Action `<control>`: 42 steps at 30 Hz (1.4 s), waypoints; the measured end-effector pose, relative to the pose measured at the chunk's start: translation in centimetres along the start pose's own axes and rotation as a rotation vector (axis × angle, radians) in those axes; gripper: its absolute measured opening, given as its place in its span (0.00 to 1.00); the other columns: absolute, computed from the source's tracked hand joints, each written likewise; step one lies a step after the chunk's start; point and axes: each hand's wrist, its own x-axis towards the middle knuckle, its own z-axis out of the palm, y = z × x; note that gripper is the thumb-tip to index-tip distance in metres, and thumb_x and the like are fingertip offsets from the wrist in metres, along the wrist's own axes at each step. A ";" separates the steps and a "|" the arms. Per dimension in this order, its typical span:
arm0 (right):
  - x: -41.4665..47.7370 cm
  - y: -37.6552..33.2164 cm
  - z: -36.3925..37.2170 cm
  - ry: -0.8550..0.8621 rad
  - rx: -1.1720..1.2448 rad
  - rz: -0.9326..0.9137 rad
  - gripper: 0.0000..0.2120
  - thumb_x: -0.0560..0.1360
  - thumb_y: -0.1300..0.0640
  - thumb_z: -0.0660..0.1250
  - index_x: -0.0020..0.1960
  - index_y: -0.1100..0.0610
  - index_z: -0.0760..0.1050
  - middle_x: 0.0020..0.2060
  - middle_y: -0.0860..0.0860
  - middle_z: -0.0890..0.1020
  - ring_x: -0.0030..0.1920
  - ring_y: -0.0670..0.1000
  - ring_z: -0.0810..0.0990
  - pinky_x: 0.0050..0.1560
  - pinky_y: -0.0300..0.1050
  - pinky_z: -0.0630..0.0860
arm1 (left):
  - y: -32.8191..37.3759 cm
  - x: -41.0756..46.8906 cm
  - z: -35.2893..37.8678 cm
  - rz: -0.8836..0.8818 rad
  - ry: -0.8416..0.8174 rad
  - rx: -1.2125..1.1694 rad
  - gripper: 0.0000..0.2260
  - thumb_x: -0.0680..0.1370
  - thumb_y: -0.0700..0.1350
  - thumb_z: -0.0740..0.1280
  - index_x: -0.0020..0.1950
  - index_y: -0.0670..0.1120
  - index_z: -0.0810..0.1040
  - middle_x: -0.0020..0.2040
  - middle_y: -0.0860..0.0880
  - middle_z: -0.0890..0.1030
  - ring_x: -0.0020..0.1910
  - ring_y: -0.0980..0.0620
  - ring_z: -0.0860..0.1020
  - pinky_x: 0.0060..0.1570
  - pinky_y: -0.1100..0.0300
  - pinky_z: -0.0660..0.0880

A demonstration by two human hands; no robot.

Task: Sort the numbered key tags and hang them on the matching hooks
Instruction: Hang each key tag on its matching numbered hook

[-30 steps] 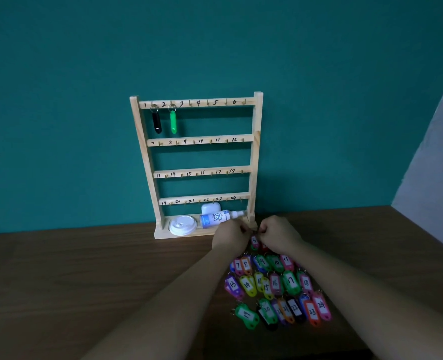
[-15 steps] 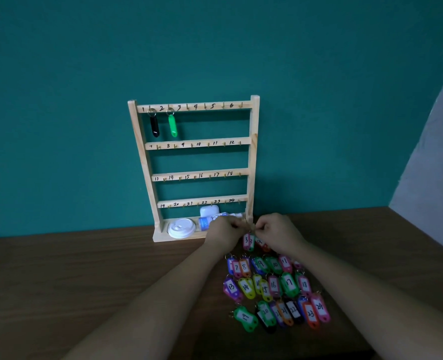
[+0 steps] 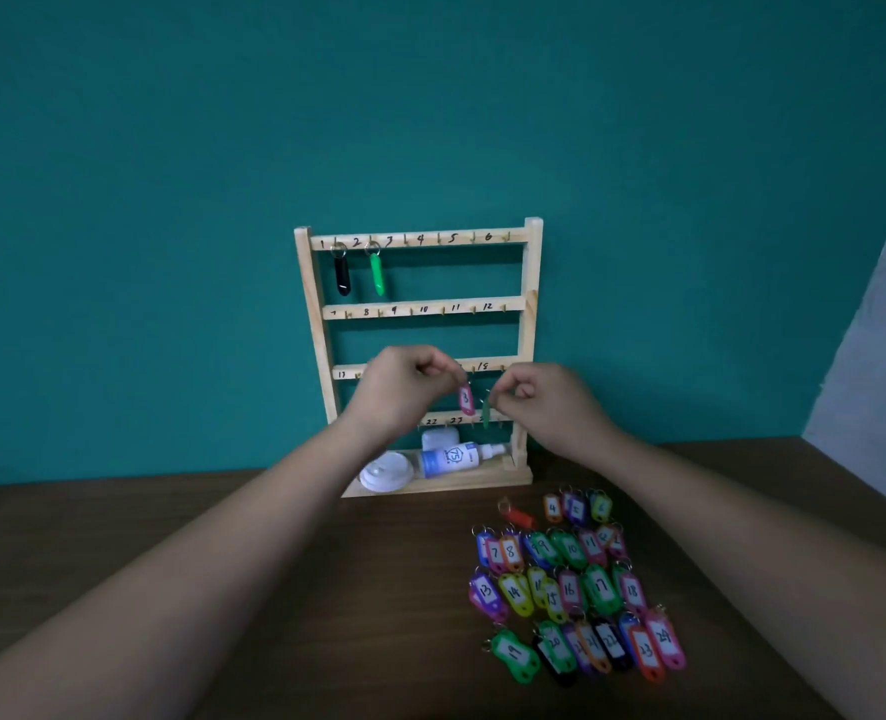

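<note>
A wooden hook rack [image 3: 532, 324] with numbered rows stands against the teal wall. A black tag [image 3: 343, 277] hangs on hook 1 and a green tag [image 3: 377, 275] on hook 2. My left hand [image 3: 404, 389] is raised in front of the rack and pinches a pink tag [image 3: 465, 399] marked 3 by its ring. My right hand [image 3: 545, 402] beside it pinches a dark green tag [image 3: 486, 414], seen edge-on. Several coloured numbered tags [image 3: 576, 589] lie in rows on the table, lower right.
On the rack's base shelf lie a white lid [image 3: 386, 472], a spray bottle [image 3: 456, 458] and a small white case [image 3: 440, 438]. A lone red tag [image 3: 519, 516] lies above the pile. The wooden table [image 3: 223, 563] runs to a grey wall at the right.
Both hands rose from the tag pile at the table to the front of the rack, each carrying one tag. The tags are now held apart from each other.
</note>
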 end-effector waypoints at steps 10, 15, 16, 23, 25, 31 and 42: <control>4.8 -4.2 -1.9 0.067 0.119 0.021 0.06 0.78 0.53 0.74 0.43 0.51 0.86 0.37 0.41 0.86 0.39 0.42 0.83 0.44 0.45 0.80 | 1.9 2.0 -6.2 0.044 0.136 0.120 0.05 0.78 0.47 0.74 0.42 0.53 0.88 0.41 0.54 0.87 0.43 0.51 0.82 0.44 0.54 0.79; 8.7 -7.7 -2.3 0.150 0.181 0.003 0.05 0.78 0.53 0.73 0.44 0.52 0.86 0.30 0.39 0.82 0.30 0.42 0.76 0.37 0.41 0.73 | 3.1 4.0 -8.3 0.060 0.231 0.121 0.04 0.77 0.45 0.74 0.43 0.50 0.88 0.37 0.56 0.85 0.32 0.64 0.75 0.36 0.66 0.70; 9.4 -8.5 -2.3 0.164 0.189 -0.012 0.06 0.78 0.53 0.73 0.44 0.52 0.86 0.33 0.41 0.84 0.33 0.42 0.78 0.40 0.42 0.75 | 3.2 4.3 -8.7 0.060 0.243 0.116 0.04 0.76 0.45 0.74 0.43 0.50 0.88 0.38 0.56 0.86 0.31 0.65 0.75 0.36 0.67 0.70; 12.4 -12.5 -2.3 0.259 0.095 -0.008 0.07 0.79 0.53 0.72 0.45 0.53 0.85 0.41 0.49 0.87 0.37 0.50 0.82 0.27 0.35 0.70 | 4.2 5.6 -10.6 0.077 0.291 0.217 0.04 0.76 0.47 0.74 0.42 0.52 0.88 0.38 0.54 0.86 0.32 0.61 0.74 0.29 0.72 0.67; 12.8 -12.7 -2.1 0.260 0.085 0.006 0.06 0.79 0.53 0.72 0.45 0.53 0.85 0.42 0.50 0.87 0.41 0.52 0.84 0.30 0.34 0.71 | 4.4 5.8 -10.9 0.069 0.298 0.234 0.04 0.76 0.49 0.76 0.42 0.51 0.87 0.37 0.53 0.85 0.31 0.60 0.74 0.28 0.71 0.67; 13.3 -13.2 -1.8 0.288 0.094 0.012 0.06 0.79 0.55 0.71 0.44 0.53 0.85 0.40 0.46 0.86 0.39 0.49 0.82 0.38 0.39 0.75 | 4.4 5.7 -11.3 0.065 0.269 0.265 0.06 0.76 0.49 0.76 0.41 0.49 0.86 0.34 0.53 0.83 0.29 0.59 0.73 0.26 0.71 0.66; 13.4 -13.2 -1.6 0.289 0.174 -0.010 0.06 0.77 0.58 0.70 0.43 0.56 0.83 0.32 0.47 0.81 0.25 0.40 0.72 0.26 0.34 0.65 | 3.5 5.0 -11.4 0.052 0.251 0.280 0.07 0.76 0.50 0.77 0.40 0.49 0.86 0.37 0.53 0.85 0.37 0.59 0.79 0.38 0.62 0.75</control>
